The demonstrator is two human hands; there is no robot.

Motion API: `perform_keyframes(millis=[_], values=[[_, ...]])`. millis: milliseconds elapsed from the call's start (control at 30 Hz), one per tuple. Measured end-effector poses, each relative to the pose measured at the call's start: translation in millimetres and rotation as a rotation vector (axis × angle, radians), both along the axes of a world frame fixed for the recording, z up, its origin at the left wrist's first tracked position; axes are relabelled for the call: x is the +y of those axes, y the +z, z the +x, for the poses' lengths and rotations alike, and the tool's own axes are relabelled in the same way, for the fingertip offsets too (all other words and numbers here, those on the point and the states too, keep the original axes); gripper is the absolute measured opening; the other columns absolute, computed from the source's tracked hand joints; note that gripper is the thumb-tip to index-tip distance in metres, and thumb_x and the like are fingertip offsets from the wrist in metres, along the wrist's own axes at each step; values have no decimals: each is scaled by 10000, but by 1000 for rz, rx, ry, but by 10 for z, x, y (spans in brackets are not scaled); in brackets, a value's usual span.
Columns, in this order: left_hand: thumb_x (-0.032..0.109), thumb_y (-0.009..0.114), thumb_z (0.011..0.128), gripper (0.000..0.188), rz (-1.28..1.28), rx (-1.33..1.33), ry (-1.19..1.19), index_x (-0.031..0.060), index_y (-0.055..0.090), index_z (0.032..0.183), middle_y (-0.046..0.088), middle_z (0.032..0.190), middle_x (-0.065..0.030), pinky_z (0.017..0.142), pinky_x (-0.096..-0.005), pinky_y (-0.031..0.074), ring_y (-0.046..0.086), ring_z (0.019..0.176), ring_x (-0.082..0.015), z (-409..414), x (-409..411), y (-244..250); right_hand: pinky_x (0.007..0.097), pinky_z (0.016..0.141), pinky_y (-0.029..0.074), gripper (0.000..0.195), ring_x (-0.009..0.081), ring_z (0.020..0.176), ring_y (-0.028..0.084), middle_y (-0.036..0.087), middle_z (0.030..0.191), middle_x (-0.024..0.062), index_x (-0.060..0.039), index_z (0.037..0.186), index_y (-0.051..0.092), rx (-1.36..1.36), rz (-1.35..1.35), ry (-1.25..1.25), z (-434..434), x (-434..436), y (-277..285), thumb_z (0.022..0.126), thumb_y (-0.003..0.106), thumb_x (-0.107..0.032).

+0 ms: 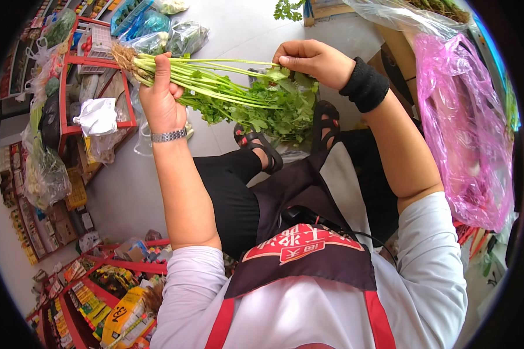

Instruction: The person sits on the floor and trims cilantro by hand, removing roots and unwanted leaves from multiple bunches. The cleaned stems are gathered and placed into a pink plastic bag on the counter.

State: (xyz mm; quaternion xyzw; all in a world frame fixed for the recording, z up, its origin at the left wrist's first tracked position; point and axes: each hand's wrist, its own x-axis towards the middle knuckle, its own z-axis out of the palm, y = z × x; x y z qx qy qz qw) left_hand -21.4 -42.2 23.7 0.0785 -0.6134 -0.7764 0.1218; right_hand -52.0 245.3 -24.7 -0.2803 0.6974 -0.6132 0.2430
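My left hand [165,98] grips a bunch of leafy green herbs [227,85], likely coriander or Chinese celery, close to its root end. Brown, soil-stained roots [125,56] stick out beyond that hand to the upper left. The pale green stems run to the right and fan into leaves. At the leafy end, my right hand [303,60] pinches one long stem between thumb and fingertips, drawn a little apart from the rest. More loose leaves [288,126] lie below the bunch, between my sandalled feet; where bunch and loose leaves separate is hard to tell.
Bagged vegetables [187,37] rest on the tiled floor ahead. A red metal rack [63,96] with a white cloth or bag [97,117] stands left. Packaged goods [129,316] fill red shelving at lower left. On my right lies a large pink plastic bag [467,139].
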Motion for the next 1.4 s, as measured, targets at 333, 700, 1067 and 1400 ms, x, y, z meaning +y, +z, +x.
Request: perform_keyframes(millis=[333,700,1067,1400], values=[[310,758,828,404,-13,45,-76,3,619,1052,478,720,66,454,-193,251,338,521,-10,14,13,-11,239,623,421,365,58,638,460,548,673,-33,-44,761,621,-78,109,38,47,-14,46,929,621,-368],[258,716,866,356,15,94,-233,36,590,1113,634,1023,-41,520,-180,332,402,621,-18,17,49,36,304,581,437,377,132,591,517,570,644,61,-21,1131,580,103,80,-32,180,-142,184,852,726,-228],[182,572,960,355,144,57,-316,-9,524,1256,622,1105,-124,606,-204,385,444,676,-48,8,47,44,380,732,494,130,305,813,603,596,927,148,-13,808,629,699,91,-363,248,-248,117,762,717,-97],[190,546,970,413,208,86,-371,-3,473,1327,604,1181,-139,632,-220,395,442,695,-55,55,93,43,366,680,492,258,277,728,594,596,836,148,-20,999,544,387,47,-221,414,-338,263,749,560,44]])
